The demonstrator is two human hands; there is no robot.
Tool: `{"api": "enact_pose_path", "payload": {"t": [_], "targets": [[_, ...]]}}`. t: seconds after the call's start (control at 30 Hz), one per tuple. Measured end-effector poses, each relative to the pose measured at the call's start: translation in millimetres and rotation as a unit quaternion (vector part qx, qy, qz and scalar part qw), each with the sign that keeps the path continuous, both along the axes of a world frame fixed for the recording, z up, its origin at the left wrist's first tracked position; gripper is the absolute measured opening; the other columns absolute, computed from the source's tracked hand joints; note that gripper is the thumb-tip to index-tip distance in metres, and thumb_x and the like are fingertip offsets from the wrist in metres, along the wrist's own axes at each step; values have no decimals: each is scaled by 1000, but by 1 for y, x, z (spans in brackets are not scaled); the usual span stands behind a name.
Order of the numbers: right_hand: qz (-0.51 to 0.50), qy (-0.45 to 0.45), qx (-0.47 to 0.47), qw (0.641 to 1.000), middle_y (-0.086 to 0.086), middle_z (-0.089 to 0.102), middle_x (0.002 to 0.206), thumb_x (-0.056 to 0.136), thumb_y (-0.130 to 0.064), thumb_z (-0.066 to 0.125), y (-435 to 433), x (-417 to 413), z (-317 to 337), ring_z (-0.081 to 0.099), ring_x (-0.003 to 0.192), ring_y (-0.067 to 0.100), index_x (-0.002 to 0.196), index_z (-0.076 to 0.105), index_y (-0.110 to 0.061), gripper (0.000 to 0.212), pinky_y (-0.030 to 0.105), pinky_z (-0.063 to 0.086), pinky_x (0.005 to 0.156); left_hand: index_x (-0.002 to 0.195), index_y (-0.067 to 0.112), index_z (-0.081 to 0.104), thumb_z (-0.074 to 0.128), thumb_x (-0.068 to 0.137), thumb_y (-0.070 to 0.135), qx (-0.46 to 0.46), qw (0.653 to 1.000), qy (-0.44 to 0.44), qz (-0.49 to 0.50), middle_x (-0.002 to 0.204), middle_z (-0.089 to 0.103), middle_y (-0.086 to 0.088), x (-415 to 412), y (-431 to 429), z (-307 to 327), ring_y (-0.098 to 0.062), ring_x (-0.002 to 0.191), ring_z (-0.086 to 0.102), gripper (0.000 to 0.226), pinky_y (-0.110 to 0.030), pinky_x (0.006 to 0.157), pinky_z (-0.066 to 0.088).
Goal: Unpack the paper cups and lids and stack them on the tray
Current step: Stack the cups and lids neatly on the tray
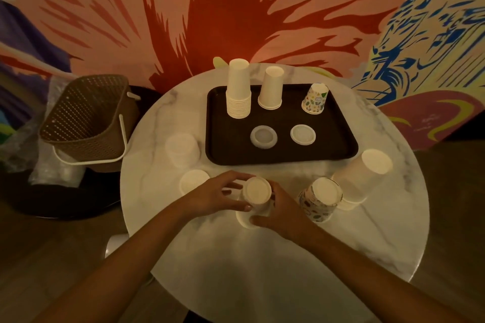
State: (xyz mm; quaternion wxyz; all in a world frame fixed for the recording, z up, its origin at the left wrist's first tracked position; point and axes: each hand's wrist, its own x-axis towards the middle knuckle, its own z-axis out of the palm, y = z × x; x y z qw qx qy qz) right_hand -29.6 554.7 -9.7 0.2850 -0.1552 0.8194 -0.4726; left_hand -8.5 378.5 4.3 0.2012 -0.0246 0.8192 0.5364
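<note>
A black tray [338,149] lies on the round marble table. On it stand a tall stack of white cups [238,92], a short white stack [271,89], a patterned cup [315,99] and two lids [263,136] [302,134]. In front of the tray, my left hand [215,195] and my right hand [278,211] both grip an upside-down stack of white cups [256,193]. To the right stand a patterned cup stack [321,198] and a wrapped white cup stack [364,173]. A wrapped pack of lids [182,149] and a white stack [193,180] sit at the left.
A brown woven basket [84,120] with a white handle stands on a dark stool left of the table, with plastic wrapping [52,173] beside it. A painted wall rises right behind the table [288,257]. Wooden floor lies around it.
</note>
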Motion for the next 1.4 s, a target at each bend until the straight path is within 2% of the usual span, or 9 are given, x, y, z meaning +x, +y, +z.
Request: {"api": "enact_pose_path", "payload": {"t": [0.2,0.33,0.5,0.7,0.87,1.0,1.1,1.23,1.4], "targets": [[-8,50,6,999,-9,51,122,65,-15,81,-3,-6,-7,46,110,4,127,42,-22,73,18,36,91,111,42,46,76,72,18,20,1000,8,21,118,53,15,3,1,-2,-11,113,52,55,-27,98,43],[-4,62,-1,998,-7,52,124,65,-17,82,-1,-9,10,47,113,6,127,41,-23,75,20,37,94,108,48,46,75,73,21,32,999,31,28,115,53,22,6,1,13,-5,109,53,53,-14,84,46],[17,82,-12,996,-17,46,113,65,-19,81,1,-11,62,44,107,1,119,36,-33,72,17,37,90,105,52,44,68,62,41,19,995,96,29,109,51,29,5,0,60,9,99,54,51,-6,75,47],[45,145,-32,988,-30,46,99,63,-21,81,-8,-43,127,48,91,-12,113,37,-38,69,-3,40,73,103,53,42,60,51,54,-4,987,163,8,101,51,34,-24,-17,120,21,91,53,55,-6,74,49],[40,219,-39,974,-28,45,100,66,-18,79,-37,-106,154,47,91,-12,128,39,-22,75,0,43,73,109,47,43,63,62,42,-26,969,242,30,101,46,35,-81,-39,149,26,85,50,51,2,67,43],[10,293,-38,955,-10,47,112,69,-15,78,-67,-164,158,47,96,1,130,38,-9,73,-2,41,71,114,47,43,67,74,35,-60,951,300,42,108,43,36,-135,-60,155,20,94,49,49,0,73,43],[-11,292,-35,956,3,50,126,71,-14,76,-89,-203,153,45,106,9,132,35,-9,74,15,46,82,130,30,44,66,81,26,-56,944,318,70,122,45,19,-176,-75,146,3,108,47,54,-8,84,40],[-31,260,-13,965,9,46,134,73,-11,74,-114,-243,135,45,119,20,135,31,-8,76,27,42,91,134,23,43,64,83,22,-6,951,289,112,134,45,8,-218,-88,115,-6,116,45,56,-15,91,40],[-28,218,39,975,10,48,134,74,-8,73,-127,-272,92,46,122,23,136,31,-7,75,24,38,89,133,20,44,66,82,22,29,965,219,143,136,48,2,-244,-94,65,-13,119,48,56,-26,94,44]]}}
